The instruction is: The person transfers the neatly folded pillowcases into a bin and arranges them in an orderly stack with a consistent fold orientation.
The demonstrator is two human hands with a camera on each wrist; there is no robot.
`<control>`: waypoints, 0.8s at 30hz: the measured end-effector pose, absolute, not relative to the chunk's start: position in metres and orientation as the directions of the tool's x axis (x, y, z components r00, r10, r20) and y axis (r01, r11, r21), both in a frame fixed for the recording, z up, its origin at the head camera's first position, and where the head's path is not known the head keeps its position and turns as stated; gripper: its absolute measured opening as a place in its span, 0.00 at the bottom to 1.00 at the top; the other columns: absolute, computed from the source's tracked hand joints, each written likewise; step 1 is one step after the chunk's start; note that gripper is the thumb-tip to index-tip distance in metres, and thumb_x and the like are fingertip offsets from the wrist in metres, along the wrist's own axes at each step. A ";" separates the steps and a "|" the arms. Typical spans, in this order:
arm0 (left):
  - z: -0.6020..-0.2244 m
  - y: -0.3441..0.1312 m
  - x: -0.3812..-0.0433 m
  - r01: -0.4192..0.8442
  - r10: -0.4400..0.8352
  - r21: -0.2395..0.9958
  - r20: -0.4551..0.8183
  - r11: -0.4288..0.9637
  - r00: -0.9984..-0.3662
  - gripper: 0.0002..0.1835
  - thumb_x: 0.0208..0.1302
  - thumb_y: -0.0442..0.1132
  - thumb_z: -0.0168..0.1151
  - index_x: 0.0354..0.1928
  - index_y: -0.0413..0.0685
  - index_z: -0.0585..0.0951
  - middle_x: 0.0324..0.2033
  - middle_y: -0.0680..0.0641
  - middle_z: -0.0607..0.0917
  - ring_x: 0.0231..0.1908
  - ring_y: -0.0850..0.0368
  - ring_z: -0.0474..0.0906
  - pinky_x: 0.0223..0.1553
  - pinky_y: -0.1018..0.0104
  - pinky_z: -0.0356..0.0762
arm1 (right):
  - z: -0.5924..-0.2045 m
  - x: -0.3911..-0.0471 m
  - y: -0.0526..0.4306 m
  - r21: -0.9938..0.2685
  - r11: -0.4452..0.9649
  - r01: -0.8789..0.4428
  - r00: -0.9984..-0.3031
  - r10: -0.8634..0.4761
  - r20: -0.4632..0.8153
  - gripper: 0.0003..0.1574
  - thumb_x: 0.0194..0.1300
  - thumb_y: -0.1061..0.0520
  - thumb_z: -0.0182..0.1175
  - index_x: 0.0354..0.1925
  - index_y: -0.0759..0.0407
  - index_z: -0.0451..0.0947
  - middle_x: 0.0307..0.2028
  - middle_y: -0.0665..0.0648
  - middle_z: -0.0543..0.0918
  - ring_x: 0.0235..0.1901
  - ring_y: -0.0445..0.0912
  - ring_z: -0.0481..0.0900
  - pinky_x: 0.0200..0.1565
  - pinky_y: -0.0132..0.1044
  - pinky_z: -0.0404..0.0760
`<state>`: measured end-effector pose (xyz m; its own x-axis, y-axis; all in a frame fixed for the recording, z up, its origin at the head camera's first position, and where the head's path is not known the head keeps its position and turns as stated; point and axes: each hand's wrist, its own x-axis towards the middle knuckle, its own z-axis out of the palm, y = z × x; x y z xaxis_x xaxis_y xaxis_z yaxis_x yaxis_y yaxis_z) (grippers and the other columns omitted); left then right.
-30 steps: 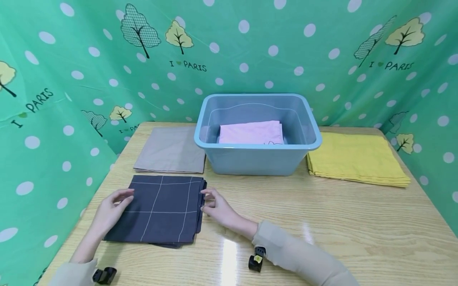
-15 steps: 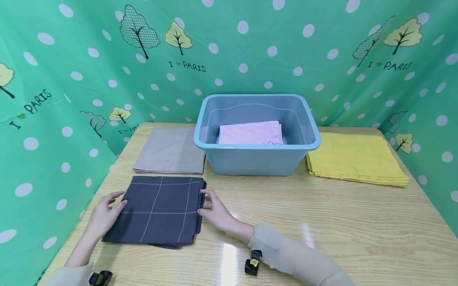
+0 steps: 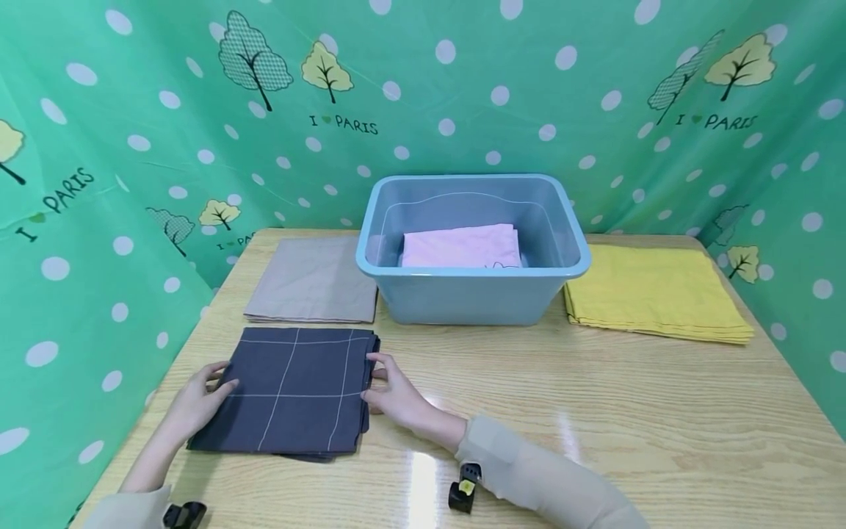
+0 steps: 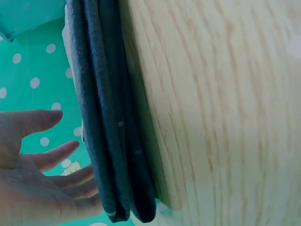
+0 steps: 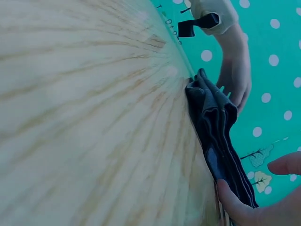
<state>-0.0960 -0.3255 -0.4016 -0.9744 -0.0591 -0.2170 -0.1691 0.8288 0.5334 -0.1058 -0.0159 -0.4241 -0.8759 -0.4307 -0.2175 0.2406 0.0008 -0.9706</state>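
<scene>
A folded navy cloth with thin white grid lines (image 3: 291,389) lies flat on the table at the left in the head view. By its left edge is my left hand (image 3: 194,404), with a thumb and index finger over the border. In the left wrist view its fingers (image 4: 70,179) are spread and loose beside the thick layered folds. My right hand (image 3: 396,397) is at the opposite edge, fingertips touching the slightly uneven layers. The right wrist view has one digit (image 5: 233,200) against the folded side and another held apart from it.
A blue plastic tub (image 3: 463,301) stands at the back centre with a folded pink cloth (image 3: 463,246) inside. Folded grey cloth (image 3: 313,279) lies left of it, just behind the navy one. To the right is a folded yellow cloth (image 3: 657,290). A green polka-dot curtain (image 3: 436,95) encloses the table.
My left hand has slid back along the cloth's left side, toward me. The right hand has shifted slightly toward me and left along its edge. The cloth stays about where it was.
</scene>
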 end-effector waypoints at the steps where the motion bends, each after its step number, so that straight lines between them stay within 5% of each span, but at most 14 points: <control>1: -0.402 -0.326 -0.096 -0.176 -0.060 0.532 -0.228 0.829 -0.972 0.32 0.67 0.46 0.43 0.60 0.23 0.53 0.51 0.19 0.60 0.50 0.25 0.60 0.45 0.41 0.66 | -0.424 -0.107 -0.016 -0.967 -0.008 0.256 -0.875 -0.427 -0.229 0.38 0.56 0.69 0.52 0.63 0.58 0.52 0.55 0.72 0.61 0.35 0.53 0.79 0.36 0.42 0.79; 7: -0.405 -0.329 -0.099 -0.184 -0.058 0.545 -0.239 0.818 -0.969 0.32 0.66 0.47 0.43 0.60 0.24 0.54 0.49 0.19 0.63 0.50 0.26 0.61 0.43 0.43 0.67 | -0.425 -0.112 -0.022 -0.946 -0.047 0.322 -0.877 -0.391 -0.279 0.40 0.53 0.70 0.55 0.63 0.57 0.54 0.52 0.70 0.66 0.26 0.49 0.78 0.32 0.42 0.80; 18: -0.406 -0.337 -0.104 -0.153 -0.033 0.579 -0.213 0.801 -0.977 0.27 0.66 0.43 0.44 0.58 0.26 0.59 0.46 0.21 0.67 0.46 0.27 0.66 0.37 0.50 0.72 | -0.424 -0.119 -0.027 -0.963 0.062 0.263 -0.875 -0.406 -0.265 0.40 0.53 0.68 0.57 0.63 0.54 0.56 0.37 0.65 0.78 0.25 0.51 0.79 0.30 0.42 0.79; 24: -0.409 -0.345 -0.105 -0.149 -0.017 0.610 -0.218 0.778 -0.976 0.26 0.65 0.40 0.47 0.58 0.26 0.62 0.40 0.25 0.74 0.36 0.43 0.75 0.30 0.62 0.71 | -0.425 -0.122 -0.031 -0.965 0.088 0.247 -0.873 -0.413 -0.261 0.38 0.53 0.68 0.58 0.61 0.55 0.59 0.31 0.60 0.77 0.26 0.46 0.77 0.28 0.38 0.78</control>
<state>-0.1055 -0.3452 -0.4090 -0.9759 -0.0165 -0.2176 -0.1492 0.7783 0.6099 -0.1215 -0.0309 -0.4254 -0.8728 -0.4127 -0.2607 0.2465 0.0883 -0.9651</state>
